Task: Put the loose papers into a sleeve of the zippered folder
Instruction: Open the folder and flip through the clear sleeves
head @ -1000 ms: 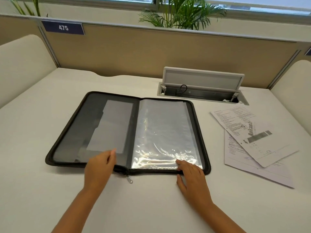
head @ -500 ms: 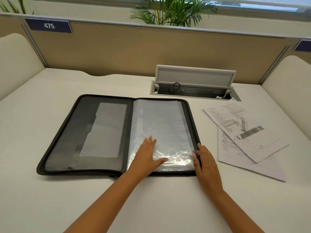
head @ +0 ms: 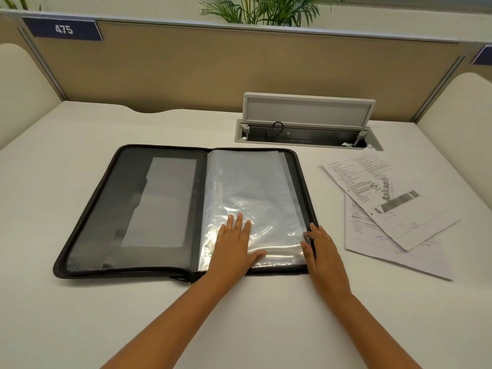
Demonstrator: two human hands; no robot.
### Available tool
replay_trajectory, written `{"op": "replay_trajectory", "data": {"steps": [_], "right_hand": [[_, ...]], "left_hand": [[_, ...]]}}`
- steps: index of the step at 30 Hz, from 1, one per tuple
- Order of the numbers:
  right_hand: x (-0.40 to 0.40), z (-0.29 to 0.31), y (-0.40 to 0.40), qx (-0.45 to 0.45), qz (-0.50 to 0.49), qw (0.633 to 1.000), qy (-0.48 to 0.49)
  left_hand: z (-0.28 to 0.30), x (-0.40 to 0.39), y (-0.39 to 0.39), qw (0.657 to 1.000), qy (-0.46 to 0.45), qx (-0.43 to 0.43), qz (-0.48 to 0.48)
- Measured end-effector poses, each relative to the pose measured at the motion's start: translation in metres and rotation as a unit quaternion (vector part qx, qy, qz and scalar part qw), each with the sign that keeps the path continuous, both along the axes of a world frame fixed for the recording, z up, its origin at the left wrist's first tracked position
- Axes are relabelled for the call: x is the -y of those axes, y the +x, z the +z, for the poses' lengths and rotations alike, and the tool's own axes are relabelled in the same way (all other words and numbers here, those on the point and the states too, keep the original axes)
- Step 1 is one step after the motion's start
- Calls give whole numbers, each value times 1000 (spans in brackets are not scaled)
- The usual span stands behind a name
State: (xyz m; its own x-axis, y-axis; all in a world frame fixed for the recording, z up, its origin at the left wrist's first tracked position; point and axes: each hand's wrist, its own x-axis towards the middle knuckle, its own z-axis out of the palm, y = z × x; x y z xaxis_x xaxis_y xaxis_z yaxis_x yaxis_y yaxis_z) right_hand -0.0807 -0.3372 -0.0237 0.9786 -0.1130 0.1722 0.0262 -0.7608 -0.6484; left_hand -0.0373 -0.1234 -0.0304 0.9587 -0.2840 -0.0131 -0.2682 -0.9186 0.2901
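The zippered folder [head: 127,209] lies open at centre frame. Its clear sleeve [head: 253,193] is pressed flat by the left hand [head: 234,246], fingers straight, while its right edge is touched by the right hand [head: 319,249] — probably to find the opening. The loose papers [head: 386,206] lie apart on the white desk [head: 80,315], right of frame — a partition stands behind.

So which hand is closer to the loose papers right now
The right hand. It rests at the folder's right edge, beside the papers. The left hand lies flat on the sleeves, farther away.
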Motion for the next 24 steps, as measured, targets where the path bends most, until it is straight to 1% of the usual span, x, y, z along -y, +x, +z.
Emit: {"op": "replay_trajectory", "data": {"steps": [3, 6, 9, 11, 13, 15, 17, 19, 20, 22, 24], "right_hand": [[0, 0, 0, -9, 4, 1000, -2], [0, 0, 0, -20, -1, 1000, 0], [-1, 1, 0, -22, -6, 1000, 4], [-1, 3, -1, -16, -10, 1000, 11], [-1, 5, -2, 0, -2, 1000, 7], [-3, 6, -3, 18, 21, 999, -24], [-3, 6, -3, 24, 42, 997, -56], [-3, 6, -4, 29, 48, 996, -65], [-2, 6, -4, 30, 48, 996, -63], [-2, 6, -4, 29, 48, 997, -58], [-2, 5, -3, 33, 42, 997, -64]], "left_hand": [[1, 4, -1, 1000, 30, -3, -7], [2, 5, -1, 999, 39, -6, -8], [2, 3, -1, 1000, 28, -1, -9], [2, 3, -1, 1000, 3, 5, -1], [4, 2, -1, 999, -39, 9, 7], [7, 1, -2, 996, -89, 15, 6], [11, -1, -5, 981, -191, 9, 15], [18, -2, -10, 949, -312, -23, 49], [20, -3, -11, 931, -356, -49, 67], [24, -7, -10, 903, -408, -94, 95], [29, -11, -7, 867, -475, -94, 118]]}}
